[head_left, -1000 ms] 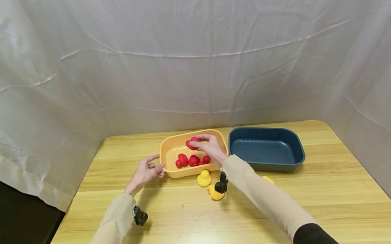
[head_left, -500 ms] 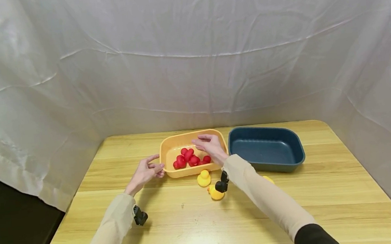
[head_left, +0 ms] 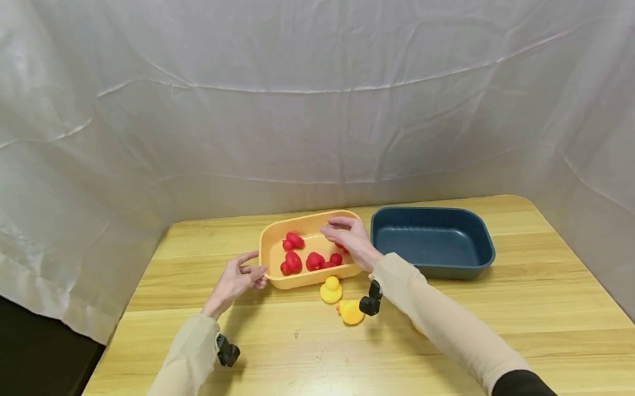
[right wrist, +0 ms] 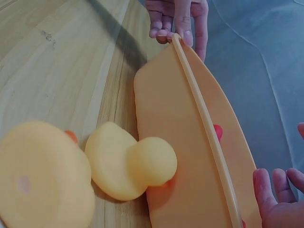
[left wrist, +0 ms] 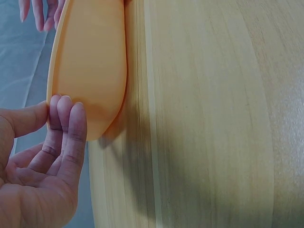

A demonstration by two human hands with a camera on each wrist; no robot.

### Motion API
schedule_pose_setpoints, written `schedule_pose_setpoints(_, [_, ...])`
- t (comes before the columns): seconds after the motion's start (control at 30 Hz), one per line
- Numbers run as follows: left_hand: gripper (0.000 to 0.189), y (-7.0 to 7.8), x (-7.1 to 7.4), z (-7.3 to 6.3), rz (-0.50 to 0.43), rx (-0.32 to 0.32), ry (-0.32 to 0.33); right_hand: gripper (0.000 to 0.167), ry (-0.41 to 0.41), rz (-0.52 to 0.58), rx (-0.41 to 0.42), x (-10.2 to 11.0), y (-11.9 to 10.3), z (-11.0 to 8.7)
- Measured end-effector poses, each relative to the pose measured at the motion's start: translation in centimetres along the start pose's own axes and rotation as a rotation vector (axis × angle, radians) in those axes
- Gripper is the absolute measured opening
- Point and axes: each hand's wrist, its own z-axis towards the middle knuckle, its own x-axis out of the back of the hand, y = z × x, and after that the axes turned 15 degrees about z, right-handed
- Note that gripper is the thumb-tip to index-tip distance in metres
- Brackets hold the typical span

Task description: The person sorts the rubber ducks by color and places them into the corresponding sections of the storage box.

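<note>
My left hand (head_left: 236, 282) pinches the left rim of the orange bin (head_left: 303, 279), thumb and fingers on opposite sides of the wall; the left wrist view shows this grip on the orange bin (left wrist: 92, 57) closely. Over the bin's right end my right hand (head_left: 352, 239) hovers with extended fingers, holding nothing. Several red duck-shaped toys (head_left: 294, 240) lie scattered inside, one partly hidden below the right hand. In front of the bin sits a yellow rubber duck (head_left: 331, 291), with another yellow rubber duck (head_left: 350, 312) nearer me; both show large in the right wrist view.
A dark blue bin (head_left: 432, 237) stands close to the right of the orange one. A sliver of yellow shows under my right forearm, mostly hidden. The wooden table (head_left: 289, 375) meets a grey curtain (head_left: 310, 128) behind the bins.
My right hand let go of a red duck-shaped toy in the bin. The red toys have since spread apart, and the hand has shifted slightly right. My left hand stays at the rim.
</note>
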Motion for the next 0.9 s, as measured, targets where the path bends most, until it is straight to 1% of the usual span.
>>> schedule_pose_setpoints(0.1, [0.063,0.0,0.0,0.0,-0.003,0.001,-0.001,0.047,-0.004,0.013,-0.002,0.4,-0.1,-0.1])
schedule_pose_setpoints(0.27, [0.063,0.0,0.0,0.0,-0.001,-0.002,-0.003,0.050,-0.031,0.024,-0.015,1.2,-0.2,-0.5])
schedule_pose_setpoints(0.47, [0.062,0.0,-0.1,0.0,0.004,-0.002,0.009,0.048,-0.052,0.026,0.008,2.1,-0.4,-1.4])
schedule_pose_setpoints(0.6, [0.062,-0.1,-0.2,0.1,-0.005,0.002,0.023,0.047,-0.058,-0.014,0.030,2.8,-0.6,-2.1])
schedule_pose_setpoints(0.8, [0.061,-0.3,-0.6,0.1,-0.027,0.014,0.049,0.047,-0.124,-0.137,0.086,4.5,-1.0,-3.4])
schedule_pose_setpoints(0.9, [0.060,-0.4,-0.8,0.1,-0.035,0.026,0.073,0.047,-0.144,-0.153,0.122,5.4,-1.3,-4.3])
